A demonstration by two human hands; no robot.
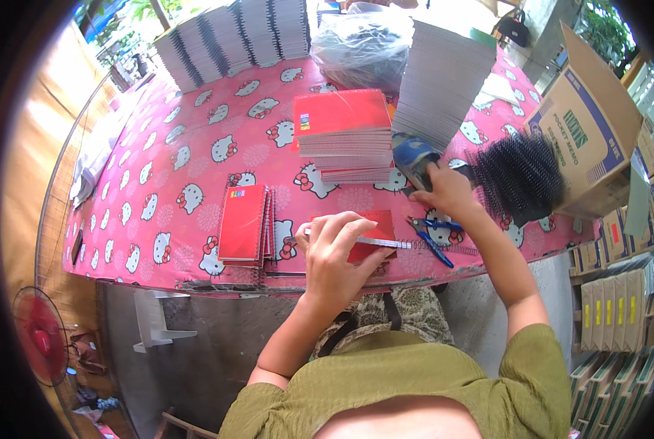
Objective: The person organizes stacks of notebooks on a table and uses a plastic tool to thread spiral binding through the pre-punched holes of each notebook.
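Observation:
My left hand (335,252) is closed on a small notebook (385,242), tilted so that its white page edge shows. A thin dark wire coil (451,249) stretches right from that edge. Under it lies a red cover (371,219). My right hand (447,192) curls against a blue and dark rounded object (416,156), whose kind I cannot make out. Blue-handled pliers (436,240) lie just below that hand. A pile of red notebooks (343,117) stands beyond my left hand, and a smaller pile of red spiral notebooks (244,222) sits to its left.
Tall stacks of white pages (447,80) and bound books (232,40) stand at the back, with a clear plastic bag (361,47) between. On the right are a heap of black coils (520,175) and an open cardboard box (586,128). The pink tablecloth's near edge (173,282) borders my body.

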